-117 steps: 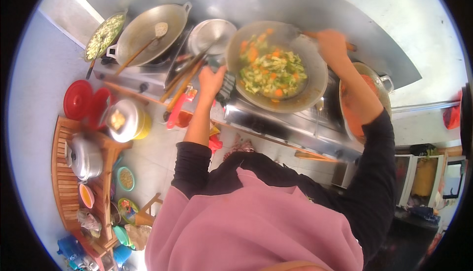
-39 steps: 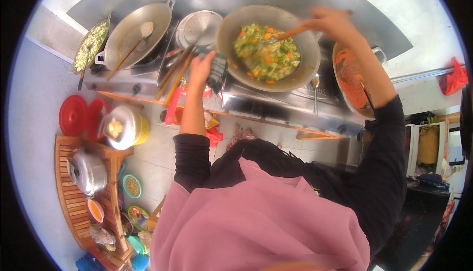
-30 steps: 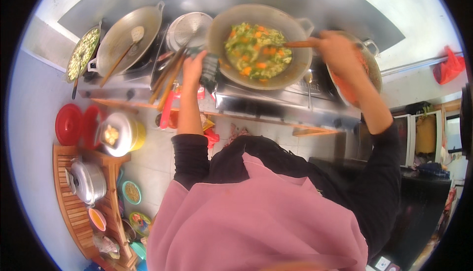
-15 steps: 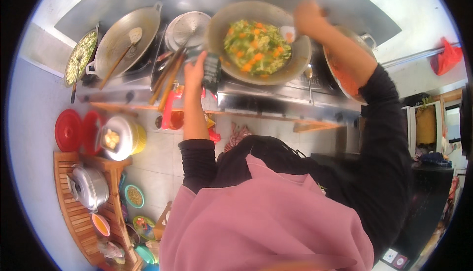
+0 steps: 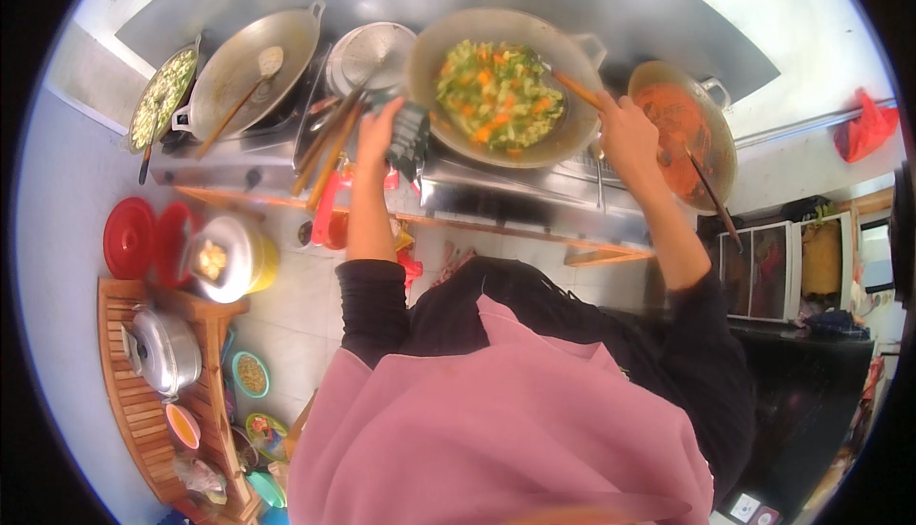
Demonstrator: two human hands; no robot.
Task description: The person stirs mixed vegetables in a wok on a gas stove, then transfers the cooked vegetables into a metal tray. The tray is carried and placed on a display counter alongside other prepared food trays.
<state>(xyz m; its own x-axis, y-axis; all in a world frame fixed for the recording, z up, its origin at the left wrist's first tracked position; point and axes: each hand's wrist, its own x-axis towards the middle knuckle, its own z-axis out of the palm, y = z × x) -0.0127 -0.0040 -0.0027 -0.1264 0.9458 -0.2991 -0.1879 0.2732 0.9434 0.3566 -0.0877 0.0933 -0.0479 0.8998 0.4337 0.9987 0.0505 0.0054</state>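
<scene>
My right hand (image 5: pixel 630 138) is closed round the wooden handle of a spatula (image 5: pixel 577 91). Its blade end dips into chopped green and orange vegetables (image 5: pixel 496 95) in a big metal wok (image 5: pixel 578 122) on the stove. At the wok's left side, my left hand (image 5: pixel 375 136) grips a dark checked cloth (image 5: pixel 410 134), pressed against the rim; the wok's left handle is hidden there. Just left of this hand, several long wooden handles (image 5: pixel 329 148) stick out from beside a round metal lid (image 5: pixel 367 62).
To the right sits a wok of red sauce (image 5: pixel 673 134) with a ladle-like utensil. On the left are an oily wok (image 5: pixel 224 76) with a spatula and a pan of pale chopped food (image 5: pixel 160 105). A wooden bench (image 5: pixel 124 363) carries a lidded pot (image 5: pixel 167 353).
My right hand has come down toward me from beyond the wok's right rim, swinging the spatula round. The vegetables have shifted. The red-sauce wok, partly covered by my arm before, shows fully.
</scene>
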